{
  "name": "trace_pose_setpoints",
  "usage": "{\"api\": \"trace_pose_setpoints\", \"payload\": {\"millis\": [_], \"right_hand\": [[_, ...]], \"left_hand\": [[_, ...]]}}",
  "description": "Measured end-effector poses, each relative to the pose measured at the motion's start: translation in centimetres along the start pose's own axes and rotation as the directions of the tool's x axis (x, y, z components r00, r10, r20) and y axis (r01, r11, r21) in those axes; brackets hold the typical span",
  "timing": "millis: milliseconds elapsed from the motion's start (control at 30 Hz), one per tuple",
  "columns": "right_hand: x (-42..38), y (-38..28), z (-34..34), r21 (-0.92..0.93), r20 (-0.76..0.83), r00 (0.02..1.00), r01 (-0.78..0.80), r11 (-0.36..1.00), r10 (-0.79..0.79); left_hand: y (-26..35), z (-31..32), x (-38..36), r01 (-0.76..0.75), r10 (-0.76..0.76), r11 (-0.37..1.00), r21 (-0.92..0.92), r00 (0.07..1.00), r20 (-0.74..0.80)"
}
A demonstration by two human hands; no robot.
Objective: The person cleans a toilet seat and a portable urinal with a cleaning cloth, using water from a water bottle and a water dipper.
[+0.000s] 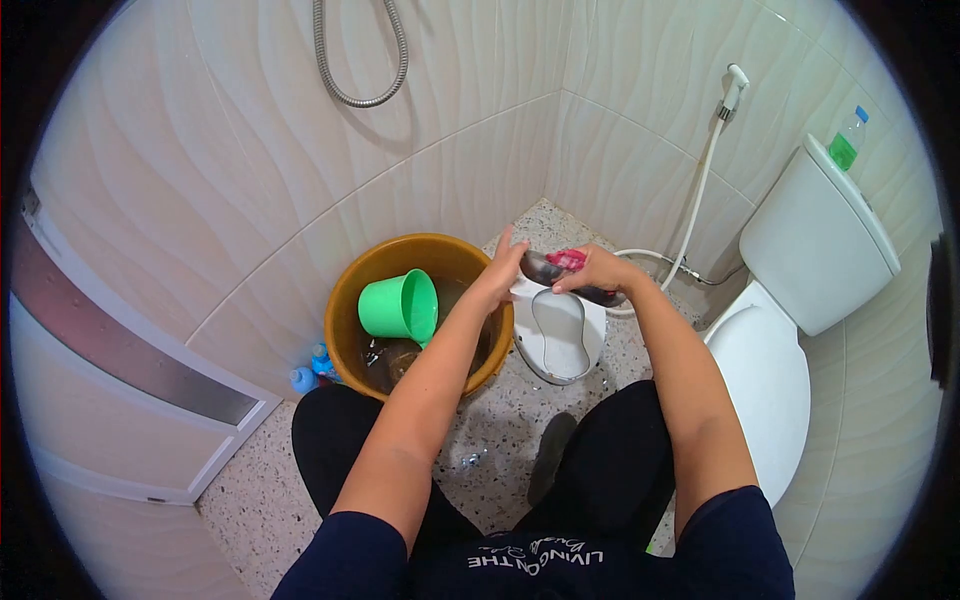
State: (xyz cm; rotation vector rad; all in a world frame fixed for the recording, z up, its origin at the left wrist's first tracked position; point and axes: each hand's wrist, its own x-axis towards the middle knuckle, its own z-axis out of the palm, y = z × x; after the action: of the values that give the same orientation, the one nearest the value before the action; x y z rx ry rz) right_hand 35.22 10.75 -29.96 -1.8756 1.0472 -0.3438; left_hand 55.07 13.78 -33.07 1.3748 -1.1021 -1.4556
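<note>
My left hand (pixel 503 273) is closed on the left end of a dark, shiny, elongated object (pixel 541 268), whose exact kind I cannot make out. Pressed against that same object is my right hand (pixel 598 272), its fingers closed around a pink scrubber or cloth (pixel 567 260). Below both hands on the floor stands a low white rounded piece (pixel 527 338), with a thin peanut-shaped outline on its top. Left of it, a brown basin (pixel 337 287) holds dark water and a green dipper (pixel 385 306).
A white toilet (pixel 780 400) is at right, with a green-liquid bottle (pixel 848 140) on its tank. A bidet sprayer (pixel 735 88) with white hose hangs on the wall. Blue bottles (pixel 322 362) stand by the basin. A metal shower hose (pixel 400 75) hangs above; a door (pixel 130 400) is left.
</note>
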Motion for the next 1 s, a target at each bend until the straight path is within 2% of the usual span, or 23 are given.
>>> {"api": "trace_pose_setpoints", "payload": {"millis": [33,67,133,167,200,267,333,400,433,467,500,533,567,600,667,700,733,767,833,900,933,967,1000], "right_hand": [[-0.4,-0.2,-0.5,0.018,0.009,1.0,-0.014,1.0,0.014],[-0.7,-0.5,-1.0,0.035,0.019,0.999,-0.029,0.999,0.028],[-1.2,-0.7,-1.5,0.013,0.047,0.998,-0.048,0.999,0.048],[-1.4,-0.8,-1.7,-0.002,0.079,0.995,-0.066,0.998,0.066],[-1.5,-0.8,-1.7,-0.002,0.077,0.995,-0.07,0.998,0.07],[-1.6,-1.1,-1.6,0.114,0.13,0.989,-0.088,0.99,0.073],[-1.6,-1.1,-1.7,0.095,0.129,0.99,-0.07,0.993,0.058],[-1.5,-0.7,-1.3,0.345,-0.05,0.999,0.02,0.938,-0.003],[-1.7,-1.1,-1.1,0.441,-0.204,0.979,0.072,0.895,0.022],[-1.1,-0.9,-1.3,0.441,-0.203,0.979,0.072,0.894,0.021],[-0.1,-1.0,-1.7,0.533,-0.43,0.902,0.219,0.817,0.039],[0.5,-1.0,-1.9,0.575,-0.626,0.774,0.38,0.724,0.091],[0.6,-0.8,-2.0,0.538,-0.697,0.698,0.356,0.764,0.165],[0.8,-1.0,-1.6,0.537,-0.697,0.698,0.358,0.764,0.162],[1.4,-1.6,0.1,0.44,-0.529,0.785,-0.069,0.895,0.321],[3.2,-0.4,3.0,-0.001,-0.784,0.615,0.135,0.991,-0.085],[4.9,0.9,5.9,-0.472,-0.784,0.346,0.205,0.857,-0.515],[4.8,-0.1,7.2,-0.471,-0.784,0.346,0.208,0.857,-0.515],[3.5,-3.0,8.3,-0.355,-0.795,0.345,0.402,0.844,-0.499],[2.5,-4.5,6.8,-0.337,-0.779,0.4,0.383,0.86,-0.483],[2.2,-4.6,5.9,-0.318,-0.764,0.453,0.357,0.879,-0.46],[3.1,-3.3,4.9,-0.285,-0.834,0.404,0.266,0.921,-0.375],[3.5,-2.0,3.9,-0.287,-0.835,0.402,0.267,0.92,-0.377]], "left_hand": [[-1.3,-0.3,1.8,-0.418,0.417,0.908,0.033,0.909,0.028],[-2.8,-0.8,3.4,-0.421,0.42,0.907,0.027,0.907,0.028],[-2.5,-1.4,2.9,-0.448,0.433,0.894,0.009,0.869,0.239],[-2.5,-0.6,2.6,-0.51,0.526,0.849,-0.14,0.841,0.125],[-2.6,-0.6,2.8,-0.508,0.525,0.849,-0.142,0.841,0.129],[-2.6,-0.9,3.1,-0.619,0.609,0.784,0.039,0.781,0.14],[-0.4,-0.7,1.1,-0.554,0.544,0.829,0.075,0.83,0.122],[0.9,-0.3,0.1,-0.488,0.48,0.866,0.109,0.872,0.096],[1.1,0.1,0.0,-0.435,0.436,0.899,0.06,0.9,-0.016],[1.2,0.4,0.0,-0.383,0.38,0.924,0.004,0.916,-0.126],[0.8,0.6,0.4,-0.385,0.382,0.923,0.005,0.915,-0.128],[0.2,0.8,0.9,-0.355,0.34,0.935,-0.022,0.911,-0.232],[-0.3,1.0,1.4,-0.327,0.292,0.944,-0.052,0.897,-0.333],[-0.3,1.4,1.4,-0.329,0.294,0.943,-0.051,0.896,-0.334],[-0.4,2.3,1.3,-0.314,0.183,0.892,-0.325,0.909,-0.374],[-0.3,2.4,1.0,-0.316,0.187,0.893,-0.322,0.909,-0.373],[-0.2,2.5,0.7,-0.326,0.185,0.883,-0.338,0.903,-0.388],[-0.1,2.5,0.5,-0.334,0.18,0.873,-0.354,0.897,-0.404],[-0.8,2.3,1.3,-0.387,0.197,0.811,-0.438,0.887,-0.418],[-1.5,2.2,2.2,-0.437,0.212,0.734,-0.52,0.875,-0.436],[-1.8,2.1,2.2,-0.36,0.173,0.751,-0.553,0.916,-0.362],[-2.1,2.2,2.3,-0.281,0.134,0.764,-0.581,0.95,-0.283],[-1.9,2.4,2.0,-0.282,0.137,0.764,-0.581,0.95,-0.282]]}}
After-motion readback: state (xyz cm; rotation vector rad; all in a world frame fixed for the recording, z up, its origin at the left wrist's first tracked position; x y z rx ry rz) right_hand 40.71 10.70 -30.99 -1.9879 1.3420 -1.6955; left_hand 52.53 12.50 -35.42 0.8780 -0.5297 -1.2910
